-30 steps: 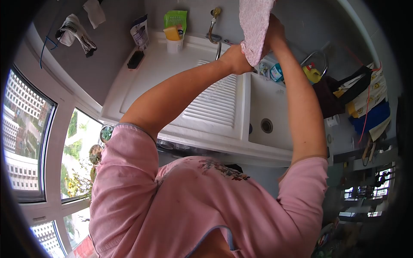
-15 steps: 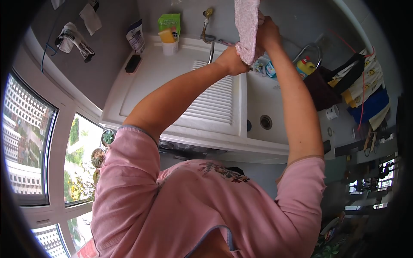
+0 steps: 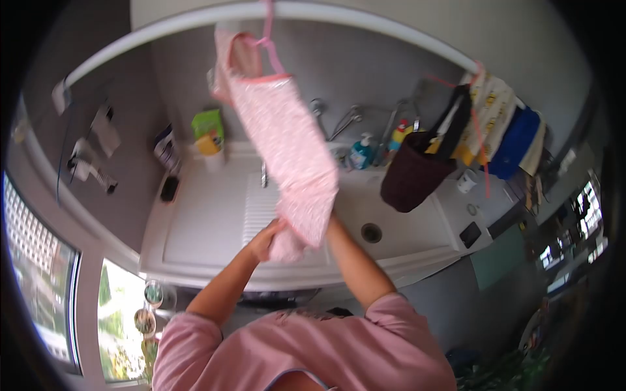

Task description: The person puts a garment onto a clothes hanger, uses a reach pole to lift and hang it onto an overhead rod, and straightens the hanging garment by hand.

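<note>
A pink speckled top (image 3: 290, 153) with coral trim at the neck hangs from a pink hanger (image 3: 267, 43). The hanger hooks over a white rod (image 3: 326, 12) running across above me. At the top's lower left edge, my left hand (image 3: 263, 241) is closed on the bunched hem. My right hand (image 3: 334, 225) reaches behind the lower right side of the cloth, which covers its fingers. The garment slants down toward me between both forearms.
Below is a white sink counter (image 3: 202, 225) with a ribbed washboard (image 3: 255, 212) and a basin drain (image 3: 372, 232). Bottles (image 3: 362, 151) stand at the back wall. A dark bag (image 3: 414, 173) and cloths (image 3: 515, 143) hang at the right; small cloths (image 3: 85, 159) hang at the left.
My hands have come down from high overhead to the garment's lower end. The view has tilted up, bringing the rod, the hanger and most of the top into sight.
</note>
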`<state>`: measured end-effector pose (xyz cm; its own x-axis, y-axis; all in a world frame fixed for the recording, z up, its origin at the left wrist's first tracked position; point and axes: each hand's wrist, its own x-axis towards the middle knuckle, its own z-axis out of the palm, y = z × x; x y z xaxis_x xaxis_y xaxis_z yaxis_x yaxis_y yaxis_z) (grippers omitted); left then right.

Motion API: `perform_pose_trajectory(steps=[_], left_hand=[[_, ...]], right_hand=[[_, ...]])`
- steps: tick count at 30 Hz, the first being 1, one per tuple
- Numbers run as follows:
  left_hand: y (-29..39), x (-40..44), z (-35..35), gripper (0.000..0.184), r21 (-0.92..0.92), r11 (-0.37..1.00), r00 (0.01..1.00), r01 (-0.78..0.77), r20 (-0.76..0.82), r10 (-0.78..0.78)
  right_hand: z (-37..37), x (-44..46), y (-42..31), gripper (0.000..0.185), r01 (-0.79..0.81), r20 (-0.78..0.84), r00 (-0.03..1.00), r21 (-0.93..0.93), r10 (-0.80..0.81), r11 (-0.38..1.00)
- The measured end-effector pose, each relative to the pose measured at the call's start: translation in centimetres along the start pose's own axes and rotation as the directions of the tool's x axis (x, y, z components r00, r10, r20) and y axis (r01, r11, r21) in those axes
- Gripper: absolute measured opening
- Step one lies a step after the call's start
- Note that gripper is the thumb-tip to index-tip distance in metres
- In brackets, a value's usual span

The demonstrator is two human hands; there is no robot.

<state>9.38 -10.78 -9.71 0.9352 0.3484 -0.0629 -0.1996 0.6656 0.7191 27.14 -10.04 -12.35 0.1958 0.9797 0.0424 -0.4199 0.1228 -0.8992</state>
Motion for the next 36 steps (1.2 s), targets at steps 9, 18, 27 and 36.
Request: perform_pose_trajectory(steps=[9, 18, 27, 36], left_hand=[[-4.3, -2.1, -2.9, 0.062, -0.404, 0.901, 0.986, 0.158, 0.119, -0.12], [-5.3, -3.7, -2.6, 0.053, -0.331, 0.941, 0.992, 0.065, -0.076, -0.096], [-4.6, -0.1, 3.2, 0.047, 0.402, 0.911, 0.796, 0.098, -0.581, 0.171], [-7.8, -7.0, 2.1, 0.061, 0.939, 0.276, 0.5, 0.205, -0.343, 0.795]], right_hand=[[-1.1, -1.5, 2.7, 0.03, -0.416, 0.067, 0.909, 0.218, 0.412, 0.883], [-2.4, -6.6, -1.2, 0.027, -0.433, -0.08, 0.901, -0.228, 0.426, 0.872], [-1.7, -9.3, 3.0, 0.031, -0.458, 0.199, 0.883, 0.158, 0.426, 0.875], [-1.0, -4.5, 0.4, 0.044, -0.828, 0.869, 0.355, 0.121, 0.344, 0.548]])
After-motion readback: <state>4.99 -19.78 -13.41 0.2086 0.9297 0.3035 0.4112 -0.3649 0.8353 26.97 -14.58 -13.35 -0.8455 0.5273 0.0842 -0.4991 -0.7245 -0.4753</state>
